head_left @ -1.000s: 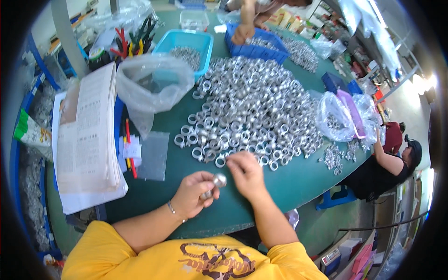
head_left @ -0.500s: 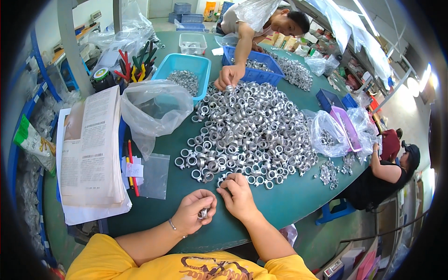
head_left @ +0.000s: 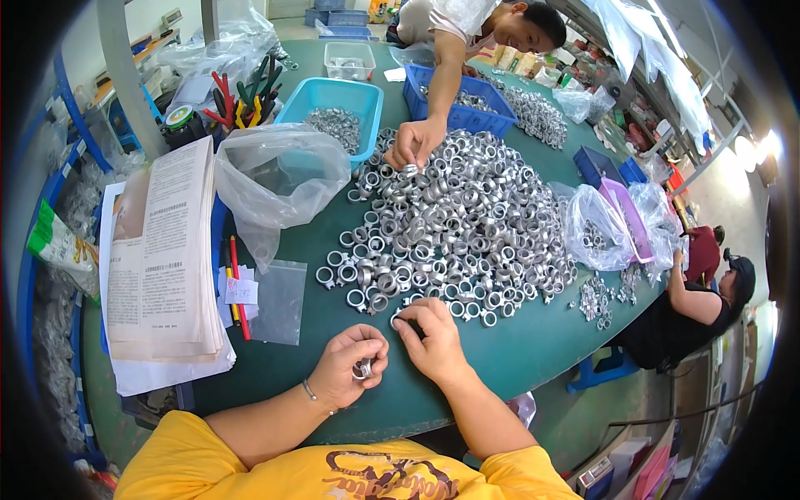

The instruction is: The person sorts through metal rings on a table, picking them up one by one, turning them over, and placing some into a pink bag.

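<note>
A large heap of silvery metal rings [head_left: 467,225], each with a small lug, covers the middle of the green table. My left hand [head_left: 348,371] is closed in front of the heap, its curled fingers around a metal ring [head_left: 362,368]. Beside it, at the heap's near edge, my right hand [head_left: 433,340] pinches another metal ring [head_left: 396,320] between thumb and fingertips; its fingers partly cover that ring. Across the table a co-worker's hand [head_left: 419,142] reaches over the heap's far side with a ring or rings at its fingertips.
Left of the heap lie a plastic bag [head_left: 279,187], newspapers [head_left: 162,258], pencils [head_left: 238,287] and a clear pouch [head_left: 280,304]. A turquoise tub [head_left: 375,108] and blue basket [head_left: 497,123] stand behind. Pliers [head_left: 247,104] stand at back left. A seated person [head_left: 692,304] is at the right.
The view has shifted slightly. The co-worker's hand has lowered closer to the heap. My hands stay nearly in place, and the ring in my left hand shows more clearly.
</note>
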Available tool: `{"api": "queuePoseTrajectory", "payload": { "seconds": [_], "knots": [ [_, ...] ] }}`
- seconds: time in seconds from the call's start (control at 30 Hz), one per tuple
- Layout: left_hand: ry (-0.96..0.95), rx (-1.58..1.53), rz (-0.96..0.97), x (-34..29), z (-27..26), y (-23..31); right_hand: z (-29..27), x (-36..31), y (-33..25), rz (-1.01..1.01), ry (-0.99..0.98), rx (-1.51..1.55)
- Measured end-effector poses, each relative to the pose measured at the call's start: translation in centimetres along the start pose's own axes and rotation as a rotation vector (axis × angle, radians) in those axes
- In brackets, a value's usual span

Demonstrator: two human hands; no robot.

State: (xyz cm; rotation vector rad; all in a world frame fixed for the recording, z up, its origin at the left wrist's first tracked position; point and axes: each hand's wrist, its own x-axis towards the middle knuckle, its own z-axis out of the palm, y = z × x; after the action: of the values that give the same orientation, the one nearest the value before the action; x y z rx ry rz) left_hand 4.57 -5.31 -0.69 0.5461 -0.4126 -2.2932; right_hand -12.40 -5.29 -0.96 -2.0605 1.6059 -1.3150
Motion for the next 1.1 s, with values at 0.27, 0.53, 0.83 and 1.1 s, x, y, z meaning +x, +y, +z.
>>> {"api": "queuePoseTrajectory", "payload": {
  "seconds": [0.27, 0.53, 0.83, 1.1],
  "knots": [
    [0.002, -0.009, -0.001, 0.3, 0.1, 0.1, -0.6, 6.8, 0.8, 0.659, 0.121, 0.785],
    [0.015, 0.003, 0.001, 0.2, 0.3, 0.2, 1.4, 14.8, 1.9, 0.887, 0.228, 1.232],
    [0.004, 0.003, -0.002, 0.2, 0.2, 0.0, 2.0, 14.8, 3.3, 0.796, 0.220, 1.214],
    [0.011, -0.005, -0.008, 0.2, 0.3, 0.0, 0.7, 12.7, 3.4, 0.566, 0.184, 1.296]
  ]
}}
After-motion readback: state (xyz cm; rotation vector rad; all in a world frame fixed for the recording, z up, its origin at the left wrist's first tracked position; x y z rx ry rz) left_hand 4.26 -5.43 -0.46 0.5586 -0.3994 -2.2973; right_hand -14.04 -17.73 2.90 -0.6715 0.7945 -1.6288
